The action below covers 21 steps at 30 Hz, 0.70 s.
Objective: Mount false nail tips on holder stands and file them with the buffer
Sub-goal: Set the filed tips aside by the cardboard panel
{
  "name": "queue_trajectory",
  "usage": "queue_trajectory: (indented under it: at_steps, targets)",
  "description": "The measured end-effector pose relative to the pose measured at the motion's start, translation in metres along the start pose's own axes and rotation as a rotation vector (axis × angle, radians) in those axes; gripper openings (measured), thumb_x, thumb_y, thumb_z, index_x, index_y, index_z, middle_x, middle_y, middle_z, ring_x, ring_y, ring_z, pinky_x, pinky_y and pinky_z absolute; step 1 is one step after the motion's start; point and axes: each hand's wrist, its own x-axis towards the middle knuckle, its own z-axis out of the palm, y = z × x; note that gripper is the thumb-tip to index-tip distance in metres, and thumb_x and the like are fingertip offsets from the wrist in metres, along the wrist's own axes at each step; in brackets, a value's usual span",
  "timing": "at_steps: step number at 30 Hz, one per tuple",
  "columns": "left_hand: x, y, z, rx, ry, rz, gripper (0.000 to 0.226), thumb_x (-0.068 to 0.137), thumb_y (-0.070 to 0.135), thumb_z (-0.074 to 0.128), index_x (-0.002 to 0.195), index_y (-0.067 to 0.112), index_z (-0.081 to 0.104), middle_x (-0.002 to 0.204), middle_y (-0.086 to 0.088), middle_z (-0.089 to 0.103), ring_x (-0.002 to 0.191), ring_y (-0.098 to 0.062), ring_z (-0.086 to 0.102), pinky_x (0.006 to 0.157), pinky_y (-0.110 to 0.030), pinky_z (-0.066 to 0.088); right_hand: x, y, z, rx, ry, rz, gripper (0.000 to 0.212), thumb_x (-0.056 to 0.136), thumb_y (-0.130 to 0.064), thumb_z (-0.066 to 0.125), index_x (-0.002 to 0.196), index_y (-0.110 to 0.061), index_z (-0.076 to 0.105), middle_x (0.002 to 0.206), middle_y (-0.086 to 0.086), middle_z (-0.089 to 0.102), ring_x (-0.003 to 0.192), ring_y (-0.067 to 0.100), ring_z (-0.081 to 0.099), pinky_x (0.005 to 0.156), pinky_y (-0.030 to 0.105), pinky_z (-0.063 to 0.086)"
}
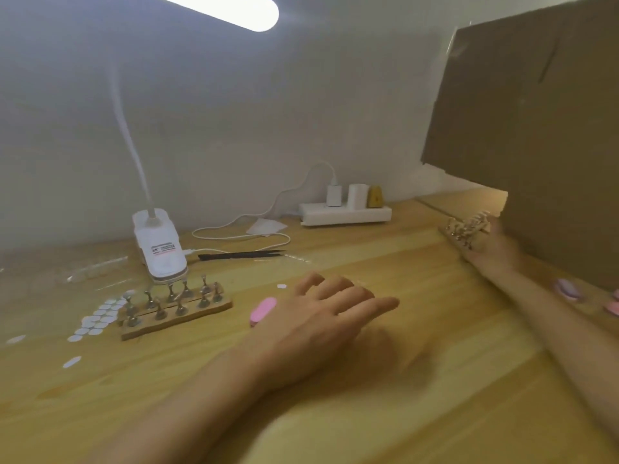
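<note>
Left hand (318, 316) nearest, flat and open above the wooden surface (385, 380), fingers spread and straight, gripping nothing. Pink buffer (263, 311) just beside its thumb edge, partly tucked under it.

Printed label with a red stripe on the white lamp base (160, 249); writing too small to read. No other legible text.

Rack of metal holder stands (174, 304) on a wooden strip to the left of the buffer, just in front of the lamp base. Scattered white oval pieces (100, 316) further left. Black tweezers (241, 255) behind, beside a white cable (241, 234). White power strip (345, 214) with plugs against the wall. Lit lamp head (217, 8) overhead.

Large cardboard sheet (536, 128) standing along the right side, hiding whatever lies behind it. Right hand (492, 249) stretched far out to its lower edge, touching a second rack (467, 231) of stands; blurred, so cannot tell whether gripping or merely resting against it. More small buffers (566, 289) beside the right forearm.
</note>
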Motion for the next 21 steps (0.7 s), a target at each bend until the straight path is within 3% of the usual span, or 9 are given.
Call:
queue_trajectory:
  at_steps: [4, 7, 10, 15, 18, 21]
  targets:
    - [-0.008, -0.004, -0.002, -0.183, 0.007, -0.177, 0.046, 0.096, 0.027, 0.052, 0.141, 0.030, 0.043, 0.124, 0.017, 0.059, 0.115, -0.009, 0.050, 0.090, -0.031, 0.041, -0.001, 0.004, 0.003, 0.058, -0.082, -0.017, 0.071, 0.089, -0.018, 0.072, 0.147, -0.009, 0.032, 0.136, 0.019, 0.056, 0.121, 0.040, 0.056, 0.085, 0.035, 0.042]
    - [-0.007, 0.000, -0.003, -0.168, -0.057, -0.148, 0.051, 0.095, 0.022, 0.056, 0.143, 0.031, 0.042, 0.124, 0.017, 0.059, 0.118, -0.010, 0.048, 0.092, -0.028, 0.038, -0.008, 0.011, -0.003, 0.026, -0.139, -0.070, 0.081, 0.085, -0.023, 0.075, 0.149, -0.020, 0.027, 0.126, 0.006, 0.059, 0.116, 0.032, 0.060, 0.087, 0.036, 0.046]
    - [-0.004, 0.000, -0.005, -0.167, -0.089, -0.126, 0.051, 0.096, 0.022, 0.051, 0.144, 0.032, 0.040, 0.124, 0.018, 0.058, 0.119, -0.011, 0.050, 0.094, -0.030, 0.039, -0.016, 0.016, -0.005, 0.005, -0.132, -0.077, 0.091, 0.084, -0.028, 0.076, 0.154, -0.031, 0.018, 0.130, 0.005, 0.058, 0.115, 0.031, 0.060, 0.092, 0.036, 0.046]
    - [-0.005, 0.001, -0.009, -0.150, -0.072, -0.125, 0.050, 0.092, 0.021, 0.053, 0.141, 0.030, 0.046, 0.118, 0.019, 0.061, 0.113, -0.012, 0.056, 0.090, -0.033, 0.048, 0.001, 0.009, 0.002, -0.038, -0.071, -0.032, 0.079, 0.085, -0.016, 0.071, 0.150, -0.016, 0.026, 0.111, 0.005, 0.054, 0.092, 0.026, 0.051, 0.074, 0.033, 0.035]
    - [-0.004, 0.001, -0.010, -0.123, -0.063, -0.116, 0.049, 0.091, 0.024, 0.044, 0.140, 0.031, 0.046, 0.116, 0.021, 0.061, 0.112, -0.010, 0.057, 0.088, -0.032, 0.050, 0.023, -0.002, 0.005, -0.038, -0.063, 0.030, 0.079, 0.087, -0.015, 0.073, 0.150, -0.009, 0.025, 0.125, 0.020, 0.056, 0.108, 0.040, 0.056, 0.079, 0.038, 0.041]
    - [-0.004, -0.001, -0.008, -0.117, -0.071, -0.114, 0.054, 0.087, 0.022, 0.059, 0.139, 0.031, 0.045, 0.114, 0.022, 0.062, 0.110, -0.009, 0.058, 0.087, -0.029, 0.049, 0.041, -0.006, 0.006, -0.101, -0.025, 0.099, 0.089, 0.091, -0.027, 0.072, 0.158, -0.017, 0.015, 0.139, 0.022, 0.053, 0.127, 0.039, 0.051, 0.102, 0.044, 0.037]
